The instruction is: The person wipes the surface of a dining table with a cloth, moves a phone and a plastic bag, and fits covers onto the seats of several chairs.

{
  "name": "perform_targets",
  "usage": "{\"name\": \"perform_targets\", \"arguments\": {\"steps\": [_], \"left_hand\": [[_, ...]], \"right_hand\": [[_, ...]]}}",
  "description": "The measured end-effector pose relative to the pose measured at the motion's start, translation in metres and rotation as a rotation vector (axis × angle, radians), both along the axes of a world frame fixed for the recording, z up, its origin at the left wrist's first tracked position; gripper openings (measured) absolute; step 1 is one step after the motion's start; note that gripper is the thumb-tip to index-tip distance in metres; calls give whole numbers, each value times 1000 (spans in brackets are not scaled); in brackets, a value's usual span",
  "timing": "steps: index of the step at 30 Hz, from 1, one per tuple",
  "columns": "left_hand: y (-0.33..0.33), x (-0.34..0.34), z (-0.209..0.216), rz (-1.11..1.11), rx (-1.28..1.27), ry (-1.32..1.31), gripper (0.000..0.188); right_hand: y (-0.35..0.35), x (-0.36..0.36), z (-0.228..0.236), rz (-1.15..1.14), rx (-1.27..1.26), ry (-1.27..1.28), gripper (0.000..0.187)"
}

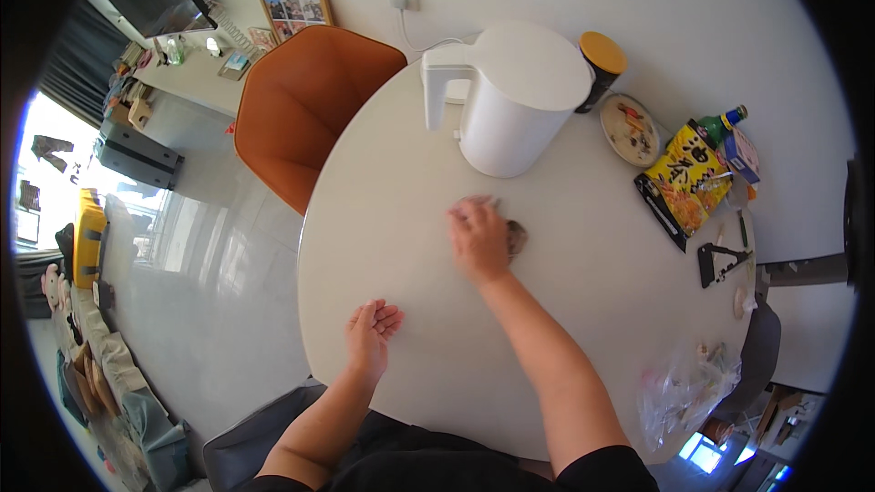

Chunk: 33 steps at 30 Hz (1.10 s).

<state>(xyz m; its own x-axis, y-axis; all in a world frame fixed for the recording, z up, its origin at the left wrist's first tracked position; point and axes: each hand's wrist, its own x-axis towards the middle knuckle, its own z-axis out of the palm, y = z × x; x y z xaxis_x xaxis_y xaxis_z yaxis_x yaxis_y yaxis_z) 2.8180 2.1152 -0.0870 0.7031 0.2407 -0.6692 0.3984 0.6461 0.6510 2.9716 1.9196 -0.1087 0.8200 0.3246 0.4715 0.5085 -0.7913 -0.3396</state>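
Note:
My right hand (480, 241) is over the middle of the round pale table (410, 246), palm down, with its fingers curled and slightly blurred. A small brownish, crumpled-looking thing (517, 238) pokes out beside the palm. Something pinkish shows at the fingertips; the hand hides most of what it covers, so its kind is unclear. Nearer the table's left front edge, my left hand (372, 333) hovers with the palm turned inward. Its fingers are loosely bent and hold nothing. Beyond my right hand stands a large white kettle (519, 109) with its handle to the left.
Behind the kettle is a jar with a yellow lid (603, 52). A patterned plate (630, 130), yellow food bag (685, 184), green bottle (720, 125) and black stand (720, 264) line the right side. A clear plastic bag (690, 392) lies front right; an orange chair (305, 109) stands left.

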Motion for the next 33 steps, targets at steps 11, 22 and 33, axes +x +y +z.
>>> {"name": "perform_targets", "arguments": {"steps": [11, 22, 33], "left_hand": [[30, 12, -8, 62, -51, 216, 22], [21, -48, 1, -159, -37, 67, 20], [-17, -134, 10, -499, -164, 118, 21]], "right_hand": [[129, 136, -25, 96, 175, -137, 20], [159, -8, -27, 965, 77, -90, 13], [-64, -191, -1, 898, 137, 94, 11]]}}
